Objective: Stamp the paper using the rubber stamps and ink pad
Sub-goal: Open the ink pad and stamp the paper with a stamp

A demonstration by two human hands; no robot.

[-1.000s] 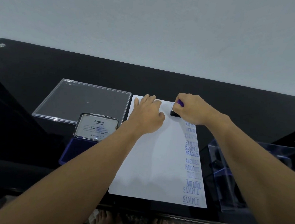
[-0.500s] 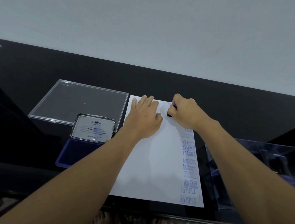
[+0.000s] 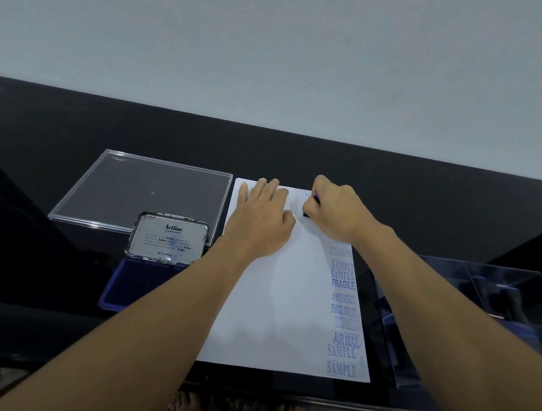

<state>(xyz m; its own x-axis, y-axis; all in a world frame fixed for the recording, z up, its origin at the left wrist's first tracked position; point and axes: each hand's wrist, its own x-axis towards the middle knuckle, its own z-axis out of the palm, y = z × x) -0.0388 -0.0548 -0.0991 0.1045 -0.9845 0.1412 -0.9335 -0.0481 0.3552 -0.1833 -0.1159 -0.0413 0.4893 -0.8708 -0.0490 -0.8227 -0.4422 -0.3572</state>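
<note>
The right hand (image 3: 334, 211) grips a rubber stamp (image 3: 308, 212) and presses it on the paper (image 3: 274, 297) near the middle of the frame. The left hand (image 3: 258, 217) lies flat on the sheet. One edge is full of blue words (lots done), and most of the paper is blank.

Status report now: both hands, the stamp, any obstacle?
Left hand flat on paper. Right hand grips stamp, down on paper's far end. No obstruction seen.
</note>
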